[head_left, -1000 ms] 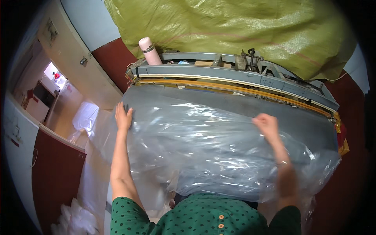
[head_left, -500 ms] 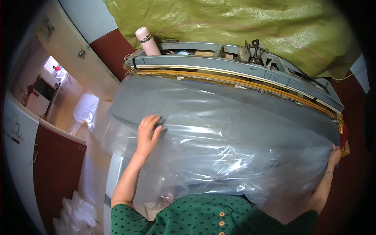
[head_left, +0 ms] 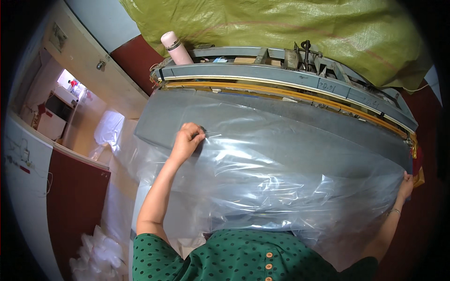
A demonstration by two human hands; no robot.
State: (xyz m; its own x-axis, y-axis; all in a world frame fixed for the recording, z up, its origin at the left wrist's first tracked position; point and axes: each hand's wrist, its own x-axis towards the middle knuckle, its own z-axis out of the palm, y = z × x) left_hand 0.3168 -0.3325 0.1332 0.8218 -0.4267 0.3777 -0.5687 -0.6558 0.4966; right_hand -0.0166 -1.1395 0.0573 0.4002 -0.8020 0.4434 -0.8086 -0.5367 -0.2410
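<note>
Clear plastic sheet lies over the grey work surface of a machine in front of me and hangs down towards my body. My left hand is closed in a pinch on the sheet near its left end, and creases run off to the right from the fingers. Far to the right, my right hand grips the sheet's other end by the corner of the work surface. The fingertips of both hands are partly hidden.
A grey metal sealing bar with an orange strip runs along the back. On its frame stands a pink bottle. Green-yellow woven sheeting hangs behind. At left are an open door and bunched plastic film.
My left hand has moved slightly up and to the right, and its spread fingers have closed on the sheet. The right hand keeps its hold at the right corner.
</note>
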